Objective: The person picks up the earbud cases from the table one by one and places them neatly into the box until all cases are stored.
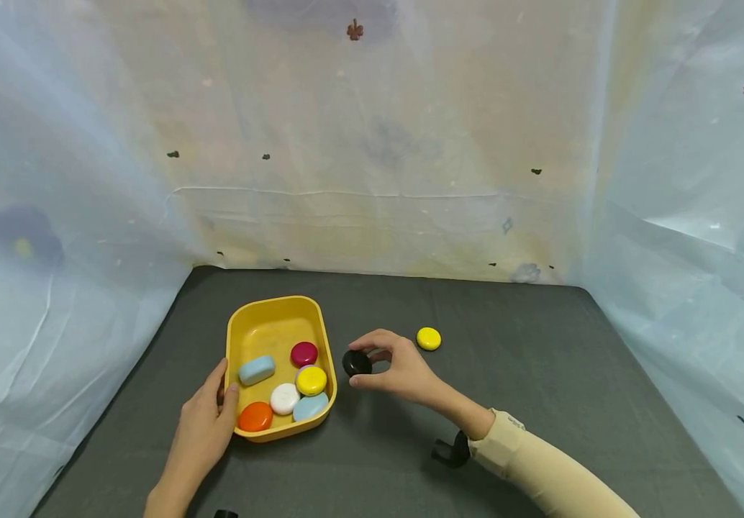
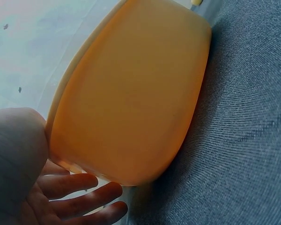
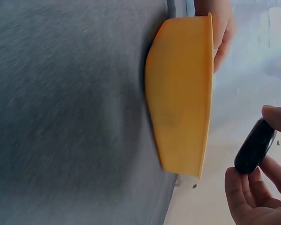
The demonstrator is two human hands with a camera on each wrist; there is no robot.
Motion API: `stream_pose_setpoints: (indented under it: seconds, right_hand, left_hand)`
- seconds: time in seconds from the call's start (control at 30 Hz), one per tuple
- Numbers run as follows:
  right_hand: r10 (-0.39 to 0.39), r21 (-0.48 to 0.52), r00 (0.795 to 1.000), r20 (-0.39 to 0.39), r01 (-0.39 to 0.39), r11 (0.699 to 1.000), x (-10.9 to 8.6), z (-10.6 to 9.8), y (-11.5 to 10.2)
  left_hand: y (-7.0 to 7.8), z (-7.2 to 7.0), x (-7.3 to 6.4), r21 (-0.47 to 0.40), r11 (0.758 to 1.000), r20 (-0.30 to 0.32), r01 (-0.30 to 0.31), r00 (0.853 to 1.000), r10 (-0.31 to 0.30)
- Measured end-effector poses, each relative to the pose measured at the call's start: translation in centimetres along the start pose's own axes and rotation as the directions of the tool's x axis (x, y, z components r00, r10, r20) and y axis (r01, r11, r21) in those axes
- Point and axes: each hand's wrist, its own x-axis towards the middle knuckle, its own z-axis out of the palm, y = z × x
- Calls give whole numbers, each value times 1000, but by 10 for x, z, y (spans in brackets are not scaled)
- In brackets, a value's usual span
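My right hand (image 1: 400, 370) pinches a smooth black pebble-like piece (image 1: 356, 363) between thumb and fingers, just right of a yellow tray (image 1: 279, 301). In the right wrist view the black piece (image 3: 255, 146) is seen edge-on, held above the cloth. With the thumb at the rim and the other fingers outside, my left hand (image 1: 206, 421) grips the tray's left side. Inside the tray lie a light blue block (image 1: 257, 370), a dark red piece (image 1: 304, 353), a white one (image 1: 284, 398), an orange one (image 1: 255, 416), another light blue one (image 1: 310, 407) and a yellow one (image 1: 311, 380) on top of others.
A separate yellow piece (image 1: 428, 339) lies on the dark grey cloth (image 1: 540, 374), beyond my right wrist. Pale patterned plastic sheeting (image 1: 372, 129) rises behind the table and on both sides. A black strap mount (image 1: 452, 450) hangs at my right wrist.
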Motion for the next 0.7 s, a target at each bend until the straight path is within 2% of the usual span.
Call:
stream_pose_setpoints:
  seconds: [0.13,0.43,0.7]
  right_hand:
    - [-22,15,1000,14,21,1000,8,11,8]
    - [-92,59,995,33,90,994,20,31,-1]
    - [-83,53,995,55,80,995,26,44,-2]
  left_hand:
    - [0,0,0,2,1000,5,9,1000,-9]
    - [-1,1,1,4,1000,-4,-2,1000,2]
    - [0,1,0,5,1000,-7,0,1000,0]
